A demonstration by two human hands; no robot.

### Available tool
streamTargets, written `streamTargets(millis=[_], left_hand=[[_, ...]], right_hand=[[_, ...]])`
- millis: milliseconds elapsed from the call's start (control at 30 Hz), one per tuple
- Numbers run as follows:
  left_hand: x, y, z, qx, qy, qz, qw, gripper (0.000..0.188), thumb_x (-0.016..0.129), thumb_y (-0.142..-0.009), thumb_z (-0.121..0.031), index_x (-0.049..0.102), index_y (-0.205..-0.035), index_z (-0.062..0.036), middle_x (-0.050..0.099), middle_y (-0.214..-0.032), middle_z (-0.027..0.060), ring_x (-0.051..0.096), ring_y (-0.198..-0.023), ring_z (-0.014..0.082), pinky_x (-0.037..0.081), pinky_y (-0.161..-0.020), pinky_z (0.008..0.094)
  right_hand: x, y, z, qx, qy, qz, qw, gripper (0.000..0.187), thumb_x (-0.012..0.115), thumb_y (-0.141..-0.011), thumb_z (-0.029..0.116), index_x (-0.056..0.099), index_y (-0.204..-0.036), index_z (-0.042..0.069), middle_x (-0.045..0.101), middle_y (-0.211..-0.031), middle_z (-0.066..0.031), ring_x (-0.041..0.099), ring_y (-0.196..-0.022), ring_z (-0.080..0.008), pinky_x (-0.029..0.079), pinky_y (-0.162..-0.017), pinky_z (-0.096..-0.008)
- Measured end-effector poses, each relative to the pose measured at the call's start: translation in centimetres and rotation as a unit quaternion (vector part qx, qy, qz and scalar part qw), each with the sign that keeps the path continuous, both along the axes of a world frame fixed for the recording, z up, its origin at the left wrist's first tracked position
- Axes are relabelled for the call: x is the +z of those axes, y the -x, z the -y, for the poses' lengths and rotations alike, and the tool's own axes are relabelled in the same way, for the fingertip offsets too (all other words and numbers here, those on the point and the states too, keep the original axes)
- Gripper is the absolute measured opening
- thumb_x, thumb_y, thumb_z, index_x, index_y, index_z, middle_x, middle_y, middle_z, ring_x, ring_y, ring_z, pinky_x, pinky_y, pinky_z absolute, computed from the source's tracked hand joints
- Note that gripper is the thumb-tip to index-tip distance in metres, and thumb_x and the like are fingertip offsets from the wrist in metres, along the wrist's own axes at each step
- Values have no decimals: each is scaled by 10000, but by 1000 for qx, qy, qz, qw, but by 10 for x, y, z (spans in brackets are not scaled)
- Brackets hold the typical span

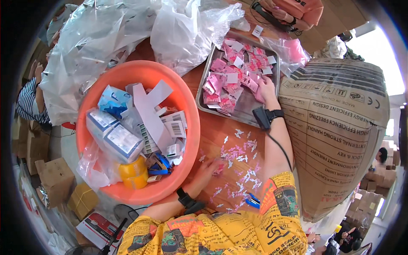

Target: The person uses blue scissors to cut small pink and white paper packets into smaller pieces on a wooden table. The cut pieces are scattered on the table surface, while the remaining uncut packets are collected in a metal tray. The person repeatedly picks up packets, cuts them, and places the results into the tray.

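My right hand (267,89) reaches into a shallow metal tray (244,117) at the far right of the table, its fingers closed at the edge of a pink packet (253,85). A heap of similar pink packets and small white cards (232,78) fills much of the tray. Nearer to me, my left hand (205,173) is low over the table, fingers closed on a small pink packet (218,167). Around and right of it lie many loose pink and white little bow-like pieces (239,154). A blue stapler-like tool (253,201) rests near my front.
An orange tub (193,127) at left holds wrapped packages, white boxes and yellow tape rolls (135,173). Clear plastic bags (174,36) lie behind it. A large brown wrapped carton (335,136) stands at right. Another person (297,12) sits across the table.
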State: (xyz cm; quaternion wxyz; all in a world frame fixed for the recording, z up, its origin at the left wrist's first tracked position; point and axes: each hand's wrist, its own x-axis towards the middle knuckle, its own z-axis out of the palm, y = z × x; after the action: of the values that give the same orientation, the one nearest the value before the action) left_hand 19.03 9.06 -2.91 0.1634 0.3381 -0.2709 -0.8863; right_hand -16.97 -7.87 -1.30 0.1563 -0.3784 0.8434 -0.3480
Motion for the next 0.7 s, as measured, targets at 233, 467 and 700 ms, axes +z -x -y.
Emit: streamTargets(millis=[233, 467, 700], left_hand=[[4, 0, 5, -2, -33, 41, 999, 262, 481, -913, -236, 582, -1028, -23, 606, -912, 35, 573, -809, 117, 476, -696, 256], [17, 4, 10, 6, 34, 77, 996, 283, 499, -910, -253, 570, -1044, -15, 571, -881, 13, 534, -761, 80, 468, -642, 227], [-10, -6, 8, -40, 90, 86, 991, 241, 516, -893, -204, 588, -979, 9, 600, -786, 32, 562, -722, 81, 467, -611, 208]], right_hand=[[-45, 10, -19, 87, -125, -114, 982, 430, 573, -767, 171, 532, -1162, 6, 600, -1035, -219, 595, -936, -303, 468, -798, -347], [-2, -34, -19, 205, -103, -114, 967, 307, 586, -769, 240, 624, -1022, 71, 616, -954, -189, 581, -919, -339, 455, -815, -396], [2, -31, 13, 145, -120, -204, 961, 579, 548, -785, 488, 419, -1282, 220, 265, -1381, -192, 288, -1246, -403, 309, -963, -557]])
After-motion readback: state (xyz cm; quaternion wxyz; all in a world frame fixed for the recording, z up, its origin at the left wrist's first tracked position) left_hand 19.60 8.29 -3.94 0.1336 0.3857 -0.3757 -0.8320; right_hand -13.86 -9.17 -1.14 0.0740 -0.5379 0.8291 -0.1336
